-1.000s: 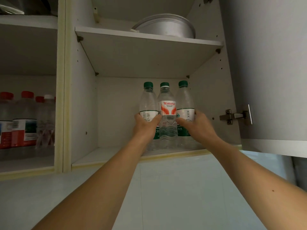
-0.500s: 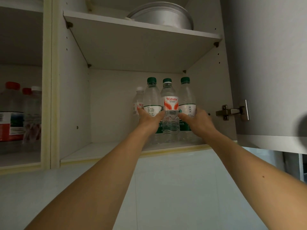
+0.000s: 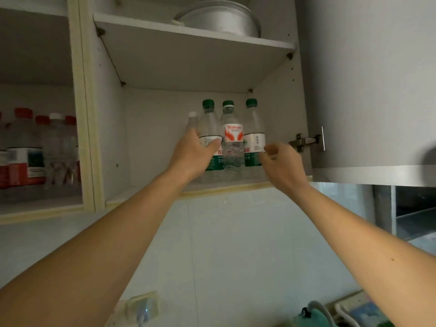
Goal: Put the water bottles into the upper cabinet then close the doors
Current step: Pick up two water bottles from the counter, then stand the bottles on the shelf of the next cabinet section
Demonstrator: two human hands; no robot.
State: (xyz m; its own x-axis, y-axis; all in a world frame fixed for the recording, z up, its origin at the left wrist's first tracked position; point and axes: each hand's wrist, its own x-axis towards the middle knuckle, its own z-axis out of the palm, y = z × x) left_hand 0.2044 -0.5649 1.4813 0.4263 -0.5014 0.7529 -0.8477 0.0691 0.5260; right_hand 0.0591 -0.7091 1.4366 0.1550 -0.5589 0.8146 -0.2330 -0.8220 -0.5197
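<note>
Three green-capped water bottles stand side by side on the lower shelf (image 3: 146, 197) of the open upper cabinet: a left one (image 3: 208, 128), a middle one with a red and white label (image 3: 233, 135), and a right one (image 3: 253, 133). A smaller white-capped bottle (image 3: 192, 119) stands behind the left one. My left hand (image 3: 193, 154) grips the left bottle. My right hand (image 3: 280, 161) is just off the right bottle, fingers loosely curled and holding nothing. The grey cabinet door (image 3: 368, 86) stands open at the right.
A metal pan (image 3: 224, 20) sits on the shelf above. The left compartment holds several red-capped bottles (image 3: 26, 156). A door hinge (image 3: 306, 140) sticks out by my right hand. Below are a tiled wall (image 3: 236, 244), a wall socket (image 3: 141, 308) and a green object (image 3: 316, 315).
My right hand has let go of the right bottle and drawn back slightly. The view has shifted, showing more of the wall below.
</note>
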